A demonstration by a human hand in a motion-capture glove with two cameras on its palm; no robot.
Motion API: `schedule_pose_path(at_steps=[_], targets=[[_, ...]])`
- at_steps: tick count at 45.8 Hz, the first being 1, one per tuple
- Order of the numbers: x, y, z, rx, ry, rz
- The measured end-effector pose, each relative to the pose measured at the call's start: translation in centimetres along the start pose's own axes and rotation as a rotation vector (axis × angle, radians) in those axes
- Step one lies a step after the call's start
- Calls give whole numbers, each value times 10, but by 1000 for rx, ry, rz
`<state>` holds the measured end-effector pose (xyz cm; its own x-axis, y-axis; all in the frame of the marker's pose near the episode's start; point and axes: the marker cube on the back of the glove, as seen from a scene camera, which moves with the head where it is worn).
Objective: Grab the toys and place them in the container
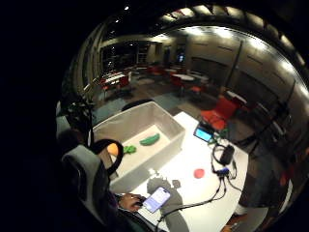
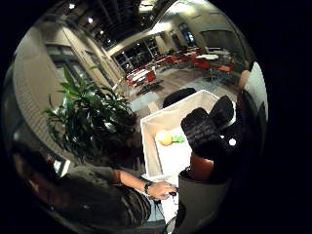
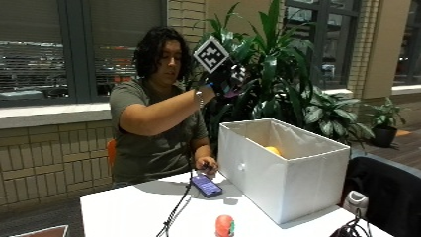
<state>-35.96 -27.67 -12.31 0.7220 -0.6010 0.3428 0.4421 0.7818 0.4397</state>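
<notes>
A white fabric container (image 3: pixel 289 182) stands on the white table (image 3: pixel 131 207). Inside it lie an orange ball (image 3: pixel 272 150), a green cucumber toy (image 1: pixel 149 140) and a small green toy (image 1: pixel 129 150). A red toy (image 3: pixel 225 224) stands on the table in front of the container. My gloved right hand (image 3: pixel 227 79) is raised high above the container's near left corner, in front of the plant. Its fingers (image 2: pixel 204 131) hang loosely curled and hold nothing. The bare left hand (image 3: pixel 207 167) rests by a phone (image 3: pixel 206 186) on the table.
A large potted plant (image 3: pixel 276 74) stands behind the container. A cable (image 3: pixel 174 210) runs from the phone across the table. A black device with cables (image 1: pixel 226 154) and a small lit screen (image 1: pixel 203 134) lie at the table's far end. A dark chair (image 3: pixel 388 187) stands beside the container.
</notes>
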Motion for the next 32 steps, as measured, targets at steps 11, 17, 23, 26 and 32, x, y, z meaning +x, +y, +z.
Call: schedule_pose_path(at_steps=[11,17,23,26,32], targets=[[12,-39,67,-159,383,-54],[28,-27,71,-276,355,-33],[65,3,46,-265,425,49],[94,23,34,-262,498,145],[160,74,22,-331,587,315]])
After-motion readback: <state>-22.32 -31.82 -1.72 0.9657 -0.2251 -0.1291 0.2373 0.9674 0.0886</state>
